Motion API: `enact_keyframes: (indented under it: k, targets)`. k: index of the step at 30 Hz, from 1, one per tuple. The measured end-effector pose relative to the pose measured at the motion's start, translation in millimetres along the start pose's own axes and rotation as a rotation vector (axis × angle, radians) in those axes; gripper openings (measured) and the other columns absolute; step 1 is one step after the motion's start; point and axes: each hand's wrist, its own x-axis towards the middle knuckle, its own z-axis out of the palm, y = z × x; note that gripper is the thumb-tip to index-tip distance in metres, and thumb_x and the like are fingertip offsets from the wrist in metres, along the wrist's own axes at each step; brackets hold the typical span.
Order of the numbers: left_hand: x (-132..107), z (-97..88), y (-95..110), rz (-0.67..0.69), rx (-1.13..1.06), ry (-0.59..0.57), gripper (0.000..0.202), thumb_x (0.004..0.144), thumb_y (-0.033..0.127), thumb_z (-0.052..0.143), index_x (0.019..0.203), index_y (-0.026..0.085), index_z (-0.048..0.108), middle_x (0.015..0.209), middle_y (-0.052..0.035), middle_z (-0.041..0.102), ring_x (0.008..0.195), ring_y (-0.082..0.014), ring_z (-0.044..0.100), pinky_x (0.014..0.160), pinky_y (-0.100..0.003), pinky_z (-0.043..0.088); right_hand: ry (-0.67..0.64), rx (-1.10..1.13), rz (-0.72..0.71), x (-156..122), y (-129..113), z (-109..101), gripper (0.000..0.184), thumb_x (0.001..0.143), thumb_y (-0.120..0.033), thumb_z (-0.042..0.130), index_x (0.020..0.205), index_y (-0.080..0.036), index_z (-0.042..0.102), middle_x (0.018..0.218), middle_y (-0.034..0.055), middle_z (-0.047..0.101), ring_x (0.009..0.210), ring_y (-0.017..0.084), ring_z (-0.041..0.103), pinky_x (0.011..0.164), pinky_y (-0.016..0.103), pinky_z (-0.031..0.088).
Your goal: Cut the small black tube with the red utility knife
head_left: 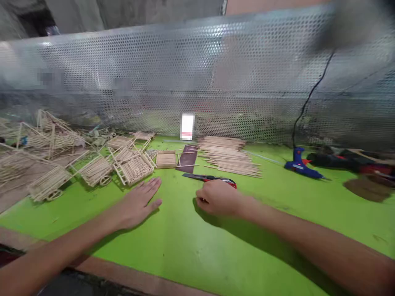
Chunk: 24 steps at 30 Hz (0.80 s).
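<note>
My left hand (138,203) lies flat, fingers apart; my right hand (217,198) curls empty beside the cutter (210,179), needing a grip next.

Green table (185,246): stick pile (228,156), stick frames (129,164) (left), glue gun (300,164), cutter (210,178).

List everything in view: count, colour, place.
mat: 1, green, covers table
stick pile: 1, tan, centre back
cutter: 1, red and black, just beyond right hand
glue gun: 1, blue, right, black cable up the screen
stick carts: several, tan, left
dark sheet: 1, brown, left of pile
mesh screen: 1, silver, behind table
left hand: flat on mat, open
right hand: curled, on mat, nothing seen in it
</note>
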Motion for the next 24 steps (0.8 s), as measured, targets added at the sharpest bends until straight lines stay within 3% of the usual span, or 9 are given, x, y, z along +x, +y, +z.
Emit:
enact_keyframes:
  k: [6, 13, 18, 21, 24]
  targets:
    - [-9, -0.6, 1, 0.088, 0.041, -0.008, 0.076, 0.106, 0.071, 0.023, 0.166, 0.03, 0.003, 0.17, 0.0023, 0.002, 0.161, -0.0303, 0.015, 0.134, -0.052, 0.02, -0.006, 0.068, -0.001, 0, 1, 0, 0.038, 0.099, -0.027, 0.047, 0.073, -0.016, 0.072, 0.067, 0.005, 0.068, 0.051, 0.013, 0.046, 0.055, 0.03, 0.025]
    - [-16, 3.9, -9, 0.227, 0.096, 0.105, 0.075, 0.107, 0.067, 0.034, 0.166, 0.032, 0.002, 0.17, -0.001, 0.012, 0.159, -0.0272, 0.025, 0.133, -0.043, 0.022, 0.007, 0.058, -0.008, 2, 2, 2, 0.037, 0.099, -0.026, 0.047, 0.075, -0.016, 0.073, 0.071, 0.0058, 0.071, 0.055, 0.014, 0.051, 0.058, 0.03, 0.028]
    - [-15, 3.8, -3, 0.172, 0.088, 0.068, 0.075, 0.107, 0.068, 0.03, 0.166, 0.028, 0.007, 0.17, -0.0019, 0.011, 0.16, -0.0285, 0.025, 0.132, -0.048, 0.026, -0.005, 0.015, -0.003, 2, 1, 1, 0.037, 0.099, -0.026, 0.047, 0.078, -0.017, 0.075, 0.073, 0.0062, 0.072, 0.056, 0.015, 0.053, 0.059, 0.03, 0.029]
    - [-12, -6.0, 3, 0.154, 0.083, 0.03, 0.072, 0.107, 0.067, 0.032, 0.167, 0.028, 0.019, 0.17, -0.0009, 0.018, 0.158, -0.03, 0.03, 0.13, -0.05, 0.033, 0.005, -0.012, 0.004, 2, 0, 1, 0.036, 0.099, -0.027, 0.047, 0.078, -0.017, 0.075, 0.073, 0.0061, 0.072, 0.056, 0.015, 0.054, 0.059, 0.03, 0.029]
    - [0, -36.3, 2, 0.161, 0.093, 0.109, 0.063, 0.105, 0.057, 0.049, 0.162, 0.034, 0.037, 0.167, -0.0001, 0.032, 0.151, -0.0316, 0.044, 0.121, -0.05, 0.046, 0.018, -0.013, -0.005, 2, 1, 3, 0.036, 0.099, -0.027, 0.049, 0.077, -0.017, 0.075, 0.071, 0.0058, 0.072, 0.056, 0.015, 0.054, 0.059, 0.03, 0.029]
